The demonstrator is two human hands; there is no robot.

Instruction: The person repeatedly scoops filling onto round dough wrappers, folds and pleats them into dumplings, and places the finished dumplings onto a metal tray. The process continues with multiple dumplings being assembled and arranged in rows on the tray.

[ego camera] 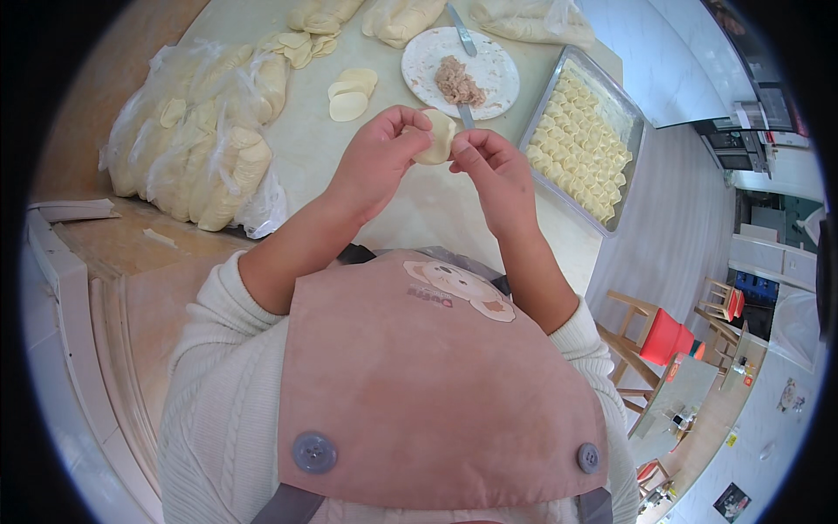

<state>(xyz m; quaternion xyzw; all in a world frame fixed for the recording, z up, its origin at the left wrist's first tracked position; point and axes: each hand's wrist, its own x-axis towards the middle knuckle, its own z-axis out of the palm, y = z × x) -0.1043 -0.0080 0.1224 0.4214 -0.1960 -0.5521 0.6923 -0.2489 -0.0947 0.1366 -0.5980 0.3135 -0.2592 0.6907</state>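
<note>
My left hand [393,147] pinches the left side of a round dough wrapper [437,139] between thumb and fingers. At its right edge, my right hand [492,171] has thumb and fingertips closed on the rim. Whether filling lies inside the wrapper cannot be told. Just behind my hands is a white plate [418,60] with a mound of minced filling [456,82]. One metal spatula [462,31] rests on its far rim; another metal utensil [466,116] sticks out from the filling towards me. A small stack of round wrappers [349,101] lies left of the plate.
On the right, a metal tray [616,226] holds rows of folded dumplings [579,147]. Plastic bags of stacked wrappers [196,137] fill the table's left side, with more bags [400,19] along the back. Loose wrappers [294,47] lie near them. Red-seated chairs [664,335] stand beyond at right.
</note>
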